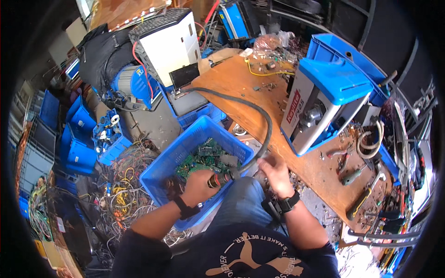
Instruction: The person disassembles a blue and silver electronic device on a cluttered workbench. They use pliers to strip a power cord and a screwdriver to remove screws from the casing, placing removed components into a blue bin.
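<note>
Table (308, 173): brown wooden top, strewn with small scraps toward its far corner.
Crate (204, 127): blue, just beside the table's near edge, by the person's legs.
Case (333, 81): blue and white, standing toward the table's far edge.
Hose (270, 125): thick and dark — arcs over the table's near edge, down to the crate's rim.
Circuit boards (208, 155): green, heaped inside the crate.
Left hand (200, 186): grip closed round the hose's red-and-black end piece (214, 181), over the crate.
Right hand (277, 177): fingers at the hose by the table's near edge — cannot tell whether the grip is closed on it.
Pliers (344, 163): red-handled, toward the table's right end.
</note>
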Action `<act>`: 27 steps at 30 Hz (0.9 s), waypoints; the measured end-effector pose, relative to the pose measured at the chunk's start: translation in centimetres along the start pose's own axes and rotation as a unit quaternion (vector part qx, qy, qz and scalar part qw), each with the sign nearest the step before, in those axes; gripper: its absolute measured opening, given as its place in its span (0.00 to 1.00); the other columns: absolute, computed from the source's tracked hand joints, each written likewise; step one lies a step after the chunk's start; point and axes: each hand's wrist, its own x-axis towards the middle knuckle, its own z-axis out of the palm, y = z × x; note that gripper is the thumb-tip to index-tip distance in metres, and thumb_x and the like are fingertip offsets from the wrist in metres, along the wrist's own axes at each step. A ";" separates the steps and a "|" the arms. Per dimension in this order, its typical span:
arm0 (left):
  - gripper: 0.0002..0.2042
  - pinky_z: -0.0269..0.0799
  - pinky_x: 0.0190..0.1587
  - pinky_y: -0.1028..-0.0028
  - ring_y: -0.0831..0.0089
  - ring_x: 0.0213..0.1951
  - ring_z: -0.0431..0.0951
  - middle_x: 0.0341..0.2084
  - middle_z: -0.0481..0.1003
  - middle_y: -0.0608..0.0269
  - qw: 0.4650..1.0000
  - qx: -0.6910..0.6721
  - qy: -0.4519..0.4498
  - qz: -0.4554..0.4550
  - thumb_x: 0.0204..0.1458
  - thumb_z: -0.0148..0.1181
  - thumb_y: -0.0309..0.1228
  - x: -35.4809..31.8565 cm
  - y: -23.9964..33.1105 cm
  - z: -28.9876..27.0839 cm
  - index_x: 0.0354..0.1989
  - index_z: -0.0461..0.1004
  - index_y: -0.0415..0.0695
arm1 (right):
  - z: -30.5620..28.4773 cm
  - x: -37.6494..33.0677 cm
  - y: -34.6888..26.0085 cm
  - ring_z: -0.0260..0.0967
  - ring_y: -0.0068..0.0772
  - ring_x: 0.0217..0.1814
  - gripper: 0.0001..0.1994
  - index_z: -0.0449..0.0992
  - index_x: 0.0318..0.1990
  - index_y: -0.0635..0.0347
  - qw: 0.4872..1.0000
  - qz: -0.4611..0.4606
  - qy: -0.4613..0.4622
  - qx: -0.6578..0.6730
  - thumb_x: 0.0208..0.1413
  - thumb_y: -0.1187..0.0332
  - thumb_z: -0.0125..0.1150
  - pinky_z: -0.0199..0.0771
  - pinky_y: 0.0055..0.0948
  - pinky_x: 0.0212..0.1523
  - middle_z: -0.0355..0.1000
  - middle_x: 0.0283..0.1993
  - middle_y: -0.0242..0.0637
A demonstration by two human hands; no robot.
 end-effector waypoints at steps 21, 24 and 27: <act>0.33 0.64 0.56 0.61 0.52 0.51 0.69 0.46 0.70 0.47 0.902 0.065 0.391 -0.172 0.34 0.75 0.29 -8.0 -7.6 -7.4 0.51 0.67 0.37 | 9.5 -1.5 -7.2 0.70 0.33 0.45 0.09 0.77 0.42 0.63 0.944 -0.168 -0.277 -0.055 0.55 0.79 0.56 0.69 0.28 0.46 0.72 0.41 0.37; 0.24 0.65 0.56 0.64 0.58 0.53 0.71 0.45 0.73 0.52 0.926 -0.157 0.300 -0.167 0.39 0.69 0.26 -8.8 -9.8 -5.5 0.48 0.70 0.38 | 9.9 -2.6 -7.8 0.70 0.31 0.40 0.09 0.79 0.42 0.61 0.944 -0.112 -0.310 0.026 0.55 0.78 0.57 0.69 0.27 0.41 0.73 0.37 0.35; 0.15 0.69 0.46 0.73 0.73 0.42 0.73 0.36 0.73 0.62 0.890 -0.328 0.244 -0.201 0.44 0.67 0.22 -6.9 -8.1 -6.1 0.40 0.70 0.40 | 9.6 -2.9 -9.7 0.70 0.28 0.46 0.08 0.79 0.41 0.64 0.932 -0.185 -0.307 -0.056 0.57 0.78 0.54 0.67 0.26 0.47 0.74 0.43 0.37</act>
